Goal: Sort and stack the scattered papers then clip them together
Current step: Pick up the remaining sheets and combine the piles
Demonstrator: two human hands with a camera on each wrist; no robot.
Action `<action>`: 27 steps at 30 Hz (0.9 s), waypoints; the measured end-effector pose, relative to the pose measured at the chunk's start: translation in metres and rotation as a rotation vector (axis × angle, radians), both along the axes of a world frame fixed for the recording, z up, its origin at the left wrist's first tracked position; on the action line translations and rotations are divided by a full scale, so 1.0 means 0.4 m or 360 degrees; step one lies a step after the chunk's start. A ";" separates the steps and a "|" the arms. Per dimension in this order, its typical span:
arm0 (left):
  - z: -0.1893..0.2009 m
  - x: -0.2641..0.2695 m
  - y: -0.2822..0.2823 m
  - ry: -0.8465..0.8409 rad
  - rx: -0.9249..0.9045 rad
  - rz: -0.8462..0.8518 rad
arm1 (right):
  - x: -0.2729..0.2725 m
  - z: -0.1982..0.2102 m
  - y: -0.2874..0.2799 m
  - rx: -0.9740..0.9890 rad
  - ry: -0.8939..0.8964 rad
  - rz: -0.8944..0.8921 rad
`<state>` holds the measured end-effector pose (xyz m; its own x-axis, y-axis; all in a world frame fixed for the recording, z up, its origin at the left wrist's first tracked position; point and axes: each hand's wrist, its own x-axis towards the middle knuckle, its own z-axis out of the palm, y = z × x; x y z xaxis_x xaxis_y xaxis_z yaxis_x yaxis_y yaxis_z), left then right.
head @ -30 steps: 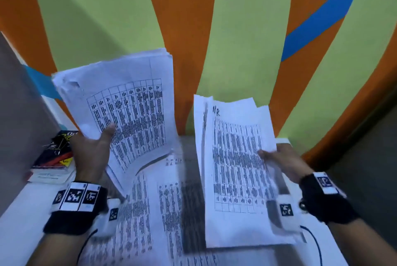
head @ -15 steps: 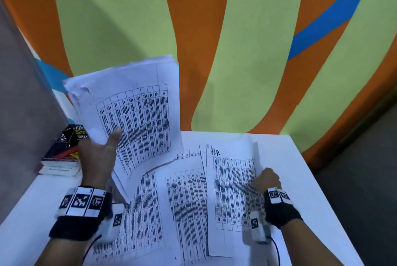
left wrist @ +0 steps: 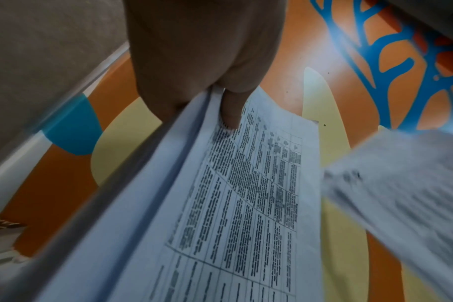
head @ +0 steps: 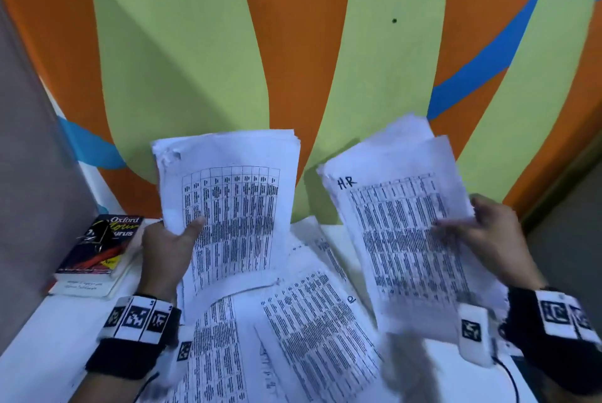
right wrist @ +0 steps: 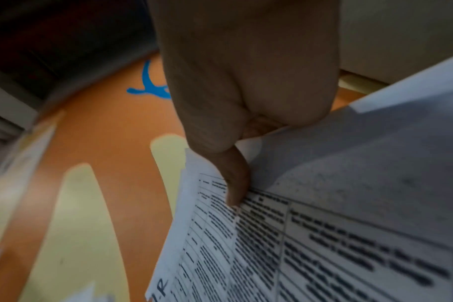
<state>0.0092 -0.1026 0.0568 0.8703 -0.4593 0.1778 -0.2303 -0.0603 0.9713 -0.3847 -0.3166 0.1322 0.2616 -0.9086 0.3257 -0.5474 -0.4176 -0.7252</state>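
Note:
My left hand holds a thick stack of printed table sheets upright above the white table's left side; in the left wrist view its thumb presses the top sheet of that stack. My right hand grips a thinner bundle marked "HR", raised over the table's right side. The right wrist view shows its thumb pinching the HR bundle near an edge. More printed sheets lie spread on the table below. A black binder clip rests on the book at left.
A dark Oxford thesaurus lies on another book at the table's far left, beside a grey partition. A wall painted orange, green and blue stands right behind the table. The floor drops away at right.
My right hand has lifted the HR bundle off the table and up to the right. The left hand's stack has stayed raised, shifting slightly toward the middle.

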 end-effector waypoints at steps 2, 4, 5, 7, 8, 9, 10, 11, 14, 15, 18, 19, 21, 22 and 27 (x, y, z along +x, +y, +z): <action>0.010 -0.009 -0.014 0.0002 -0.0013 0.0023 | -0.005 0.086 0.024 -0.0068 -0.0274 0.0084; 0.023 -0.022 -0.028 0.0054 -0.0049 0.0003 | -0.007 0.126 0.027 -0.0009 -0.0591 0.0173; 0.034 -0.034 -0.033 0.0079 -0.0054 -0.0017 | 0.000 0.133 0.029 0.0058 -0.0739 0.0198; 0.048 -0.051 -0.045 0.0097 -0.0077 -0.0083 | 0.035 0.119 0.029 0.0323 -0.0874 0.0209; 0.051 -0.057 -0.051 0.0120 -0.0115 -0.0128 | 0.058 0.100 0.032 0.0474 -0.0883 0.0213; 0.056 -0.063 -0.054 0.0135 -0.0146 -0.0182 | 0.076 0.073 0.028 0.0604 -0.0898 0.0287; 0.056 -0.063 -0.058 0.0151 -0.0155 -0.0249 | 0.101 0.043 0.028 0.0743 -0.0925 0.0355; 0.062 -0.067 -0.060 0.0175 -0.0169 -0.0325 | 0.126 0.013 0.035 0.0877 -0.0955 0.0401; 0.073 -0.086 -0.066 0.0260 -0.0248 -0.0551 | 0.204 -0.073 0.056 0.1132 -0.1015 0.0530; 0.077 -0.096 -0.066 0.0304 -0.0263 -0.0657 | 0.230 -0.094 0.067 0.1172 -0.0983 0.0558; 0.070 -0.112 -0.066 0.0462 -0.0107 -0.0945 | 0.275 -0.153 0.064 0.1249 -0.0943 0.0623; 0.062 -0.113 -0.064 0.0495 -0.0020 -0.0994 | 0.283 -0.165 0.065 0.1284 -0.0922 0.0647; 0.046 -0.117 -0.060 0.0563 0.0101 -0.1018 | 0.290 -0.189 0.069 0.1379 -0.0896 0.0694; 0.041 -0.119 -0.057 0.0606 0.0127 -0.1025 | 0.292 -0.202 0.069 0.1413 -0.0895 0.0699; 0.037 -0.126 -0.044 0.0968 -0.0124 -0.1092 | 0.311 -0.224 0.074 0.1113 -0.1078 0.0465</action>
